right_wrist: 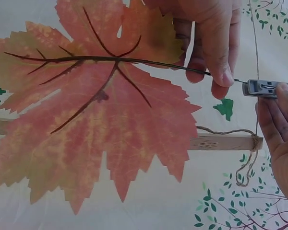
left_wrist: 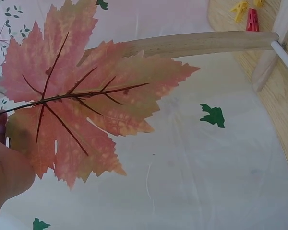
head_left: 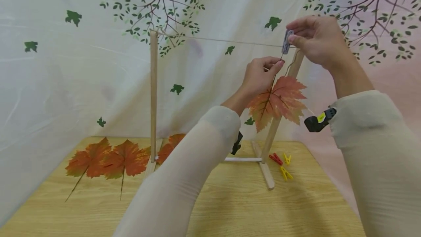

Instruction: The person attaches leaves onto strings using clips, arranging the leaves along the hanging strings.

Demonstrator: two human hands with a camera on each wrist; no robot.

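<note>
Left fingers (right_wrist: 217,48) round the stem (right_wrist: 182,68), leaf (head_left: 287,96) below, gray clothespin (head_left: 285,45) above.

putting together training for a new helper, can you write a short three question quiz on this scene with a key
1. What color is the clothespin in the right hand? A) red B) gray C) yellow
2. True or false: the left hand pinches the stem of the raised leaf.
3. Fill in: on the table lie one red clothespin and ___ yellow clothespins.

Key: 1. B; 2. True; 3. two
</note>
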